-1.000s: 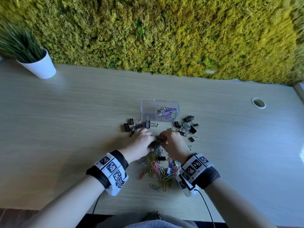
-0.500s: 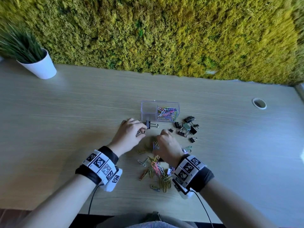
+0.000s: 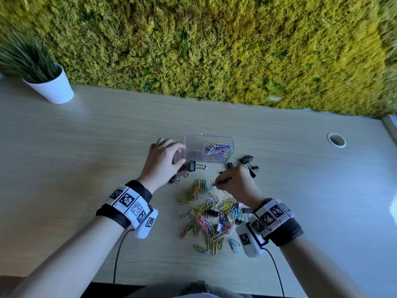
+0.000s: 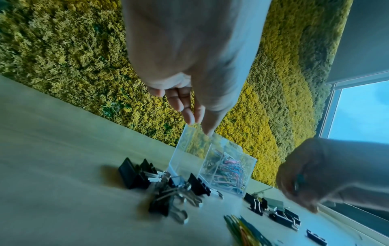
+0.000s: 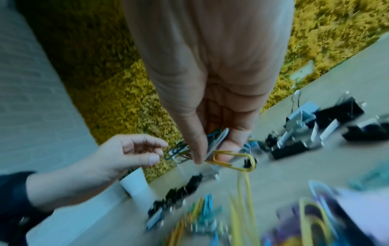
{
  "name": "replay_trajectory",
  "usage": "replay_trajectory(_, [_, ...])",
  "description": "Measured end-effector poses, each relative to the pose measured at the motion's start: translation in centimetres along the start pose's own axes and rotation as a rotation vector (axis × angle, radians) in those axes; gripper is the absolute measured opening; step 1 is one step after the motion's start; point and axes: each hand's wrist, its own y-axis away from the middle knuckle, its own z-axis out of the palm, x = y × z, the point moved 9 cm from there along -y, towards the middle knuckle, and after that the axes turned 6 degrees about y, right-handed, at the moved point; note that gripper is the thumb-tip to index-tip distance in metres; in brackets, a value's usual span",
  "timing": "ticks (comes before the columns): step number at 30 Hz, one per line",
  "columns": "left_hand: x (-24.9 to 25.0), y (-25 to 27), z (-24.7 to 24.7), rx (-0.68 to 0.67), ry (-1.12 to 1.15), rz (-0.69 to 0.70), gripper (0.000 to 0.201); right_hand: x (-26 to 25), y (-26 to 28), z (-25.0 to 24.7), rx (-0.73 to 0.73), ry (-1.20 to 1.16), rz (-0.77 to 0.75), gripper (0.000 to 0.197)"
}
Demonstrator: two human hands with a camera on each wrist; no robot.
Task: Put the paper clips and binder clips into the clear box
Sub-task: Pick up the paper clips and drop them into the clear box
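Note:
The clear box [image 3: 194, 147] stands mid-table; its right compartment holds coloured paper clips [image 3: 218, 150] and its left one looks empty. My left hand [image 3: 181, 154] hovers at the box's left end with loosely curled, empty fingers [image 4: 189, 114] near the rim, above a cluster of black binder clips [image 3: 182, 172]. My right hand [image 3: 217, 183] pinches several paper clips, and a yellow clip [image 5: 233, 159] sticks out of the pinch. A loose pile of paper clips [image 3: 214, 216] lies in front of me. More binder clips [image 3: 247, 161] lie right of the box.
A white plant pot [image 3: 51, 89] stands at the far left. The moss wall [image 3: 214, 50] runs along the table's back edge. A round cable hole [image 3: 336, 140] is at the right. Bare wood lies left and right of the clips.
My left hand left the pile and moved forward and left to the box's left end. My right hand has lifted off the pile with paper clips pinched in it.

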Motion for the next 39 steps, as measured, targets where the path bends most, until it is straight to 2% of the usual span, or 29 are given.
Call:
replay_trajectory(4, [-0.4,-1.6,0.7,-0.055,-0.097,-0.012,0.067,0.0,-1.7,-3.8,0.121,-0.079,0.004,0.016])
replay_trajectory(6, [-0.5,-2.1,1.2,-0.089,-0.127,-0.008,0.074,-0.8,-2.8,-5.9,0.192,-0.071,-0.024,0.015])
replay_trajectory(10, [-0.5,-3.0,1.7,-0.110,-0.144,-0.013,0.069,-3.0,-5.1,-8.5,0.317,0.013,-0.122,0.011])
replay_trajectory(14, [-0.6,-3.5,1.6,-0.096,-0.136,-0.018,0.060,-3.4,-7.1,-7.3,0.316,0.183,-0.156,0.017])
replay_trajectory(21, [-0.9,-3.6,1.7,-0.083,-0.105,-0.014,0.058,-3.1,-4.8,-7.2,0.461,0.098,-0.308,0.040])
replay_trajectory(23, [-1.0,-3.6,1.8,-0.078,-0.099,-0.016,0.059,-2.5,-4.3,-6.7,0.426,0.126,-0.280,0.051])
replay_trajectory(25, [-1.1,-3.6,1.8,-0.075,-0.087,-0.020,0.060,-2.1,-4.4,-5.4,0.322,0.239,-0.243,0.060])
replay_trajectory(28, [-1.1,-3.5,1.9,-0.071,-0.074,-0.021,0.060,-2.2,-4.7,-3.2,0.215,0.388,-0.272,0.067])
replay_trajectory(30, [-1.1,-3.5,1.9,-0.074,-0.077,-0.020,0.061,-2.4,-4.6,-3.5,0.239,0.337,-0.290,0.066])
replay_trajectory(33, [-1.1,-3.6,1.8,-0.077,-0.072,-0.022,0.061,-2.5,-4.3,-4.9,0.354,0.313,-0.268,0.064])
replay_trajectory(37, [-0.9,-3.5,1.8,-0.083,-0.069,-0.026,0.060,-1.7,-4.4,-3.1,0.221,0.462,-0.240,0.066])
replay_trajectory(39, [-0.6,-3.3,1.5,-0.063,-0.106,-0.016,0.062,-2.3,-3.4,-3.2,0.260,0.457,-0.303,0.063])
